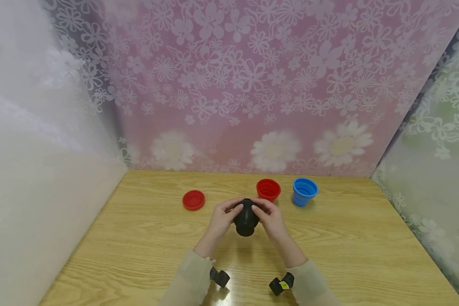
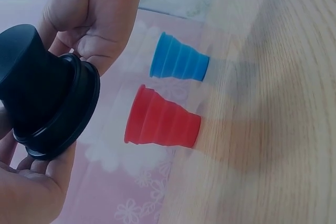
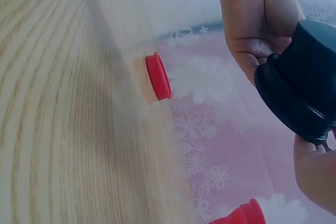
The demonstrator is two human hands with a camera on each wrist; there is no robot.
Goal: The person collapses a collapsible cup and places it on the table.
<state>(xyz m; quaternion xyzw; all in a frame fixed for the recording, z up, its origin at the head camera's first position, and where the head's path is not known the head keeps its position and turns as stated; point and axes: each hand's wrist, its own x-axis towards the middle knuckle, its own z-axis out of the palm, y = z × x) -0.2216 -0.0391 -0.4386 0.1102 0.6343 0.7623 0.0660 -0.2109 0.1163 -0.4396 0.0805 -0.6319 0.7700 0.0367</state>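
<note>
Both hands hold a black collapsible cup [image 1: 246, 219] above the table, tilted with its narrow base towards the wearer and its wide rim away. Its lower part stands out while the wide part looks folded. On its left side the left hand [image 1: 222, 217] grips the rim, thumb on the near side. Opposite, the right hand [image 1: 270, 215] grips the other side in the same way, its thumb also on the cup. In the left wrist view the black cup [image 2: 47, 93] shows its folded rings; the inside is hidden.
Beyond the hands, an extended red cup [image 1: 268, 189] and an extended blue cup [image 1: 304, 192] stand upright on the wooden table [image 1: 145, 246]. A flattened red cup [image 1: 193, 200] lies at the left. Floral cloth walls [image 1: 233, 85] surround the table's back and sides.
</note>
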